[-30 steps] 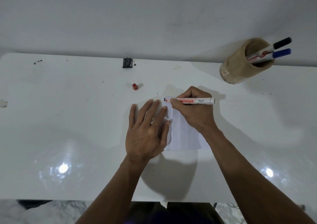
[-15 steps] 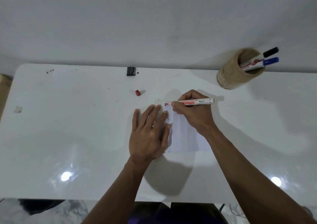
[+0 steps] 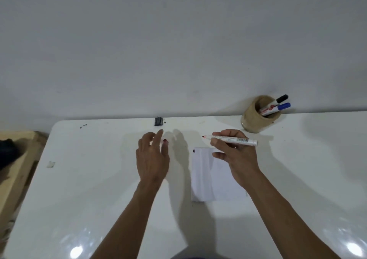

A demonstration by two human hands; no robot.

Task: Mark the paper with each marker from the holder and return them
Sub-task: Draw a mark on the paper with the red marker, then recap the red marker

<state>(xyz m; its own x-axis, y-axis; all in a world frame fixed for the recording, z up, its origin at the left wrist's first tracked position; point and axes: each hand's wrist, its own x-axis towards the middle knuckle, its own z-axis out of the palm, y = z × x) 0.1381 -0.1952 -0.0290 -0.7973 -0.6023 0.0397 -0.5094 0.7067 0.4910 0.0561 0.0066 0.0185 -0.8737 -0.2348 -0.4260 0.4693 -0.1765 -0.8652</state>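
Note:
A white paper [image 3: 206,177] lies on the white table [image 3: 99,179] with a small dark mark at its top left corner. My right hand [image 3: 236,157] hovers over the paper's upper right part, shut on an uncapped red marker [image 3: 236,140] held level, tip pointing left. My left hand [image 3: 153,157] is left of the paper, fingers apart, right over the small red cap [image 3: 164,140], which is mostly hidden behind the fingers. A tan round holder [image 3: 256,117] stands at the back right with a black-capped marker [image 3: 278,100] and a blue-capped marker [image 3: 278,107] inside.
A small black object [image 3: 158,121] sits at the table's back edge near the grey wall. A scrap of tape [image 3: 50,164] lies near the left edge. A wooden piece of furniture [image 3: 14,167] stands left of the table.
My left hand has left the paper and moved up and left to the red cap. My right hand has lifted the marker's tip off the paper. The view has tilted upward.

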